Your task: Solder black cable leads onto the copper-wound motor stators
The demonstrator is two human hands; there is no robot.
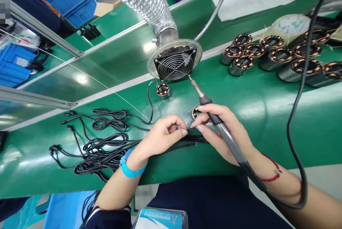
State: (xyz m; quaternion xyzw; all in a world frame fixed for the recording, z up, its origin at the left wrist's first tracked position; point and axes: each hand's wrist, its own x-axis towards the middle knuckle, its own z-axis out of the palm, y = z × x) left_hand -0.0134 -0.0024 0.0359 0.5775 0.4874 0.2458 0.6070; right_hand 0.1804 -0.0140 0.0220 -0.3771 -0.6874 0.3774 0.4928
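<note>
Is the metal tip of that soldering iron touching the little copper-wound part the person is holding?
Apart. In the head view the soldering iron lies in the right hand, its tip pointing up toward the fan, clear of the wound part.

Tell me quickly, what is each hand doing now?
Left hand: closed, pinching the thin wire.
Right hand: closed on the soldering iron, fingertips touching the motor stator.

My green bench (267, 107) carries a tangle of black cables (98, 143) on the left. One stator (163, 90) sits by the fan (175, 65), and more stators (278, 56) cluster at far right.
</note>
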